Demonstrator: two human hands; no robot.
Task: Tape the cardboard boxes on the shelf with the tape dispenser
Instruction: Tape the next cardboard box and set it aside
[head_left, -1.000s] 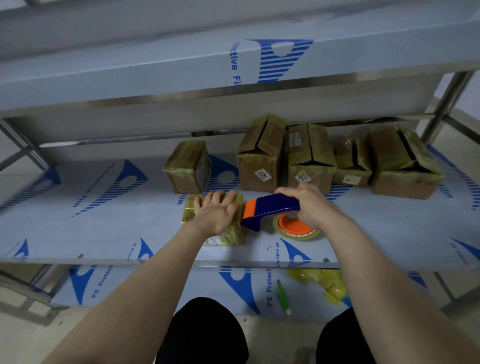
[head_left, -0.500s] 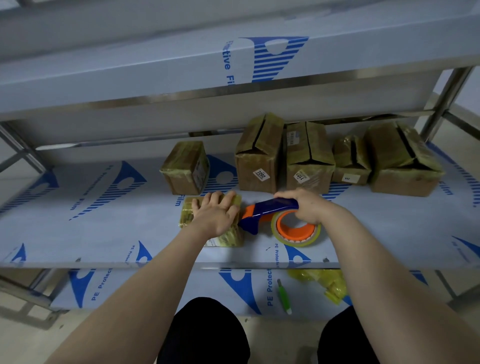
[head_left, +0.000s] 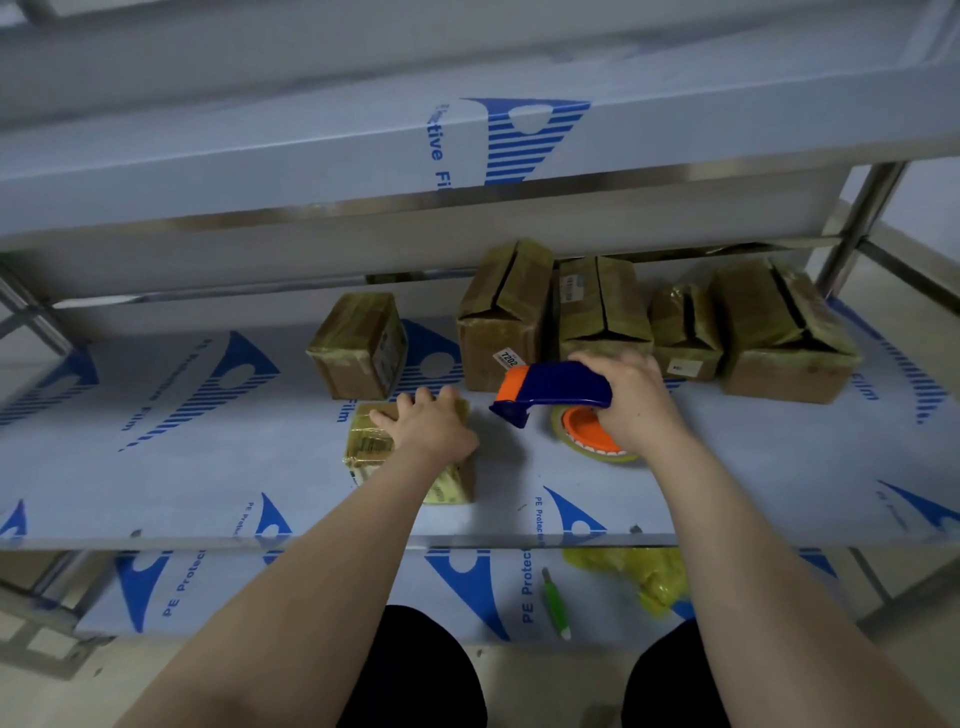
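Pulled right, clear of the small box (head_left: 410, 457), the tape dispenser (head_left: 553, 389) sits gripped in the right hand (head_left: 631, 400); the left hand (head_left: 434, 426) presses flat on this light, slippery box.

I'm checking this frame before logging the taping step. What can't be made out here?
- Top of the small box: head view, mostly covered by the left hand.
- Tape roll: its near part hidden behind the right hand holding the tape dispenser.
- Label on a rear box: too small to read.
- Yellow plastic on the lower shelf: partly cut off by the shelf edge.
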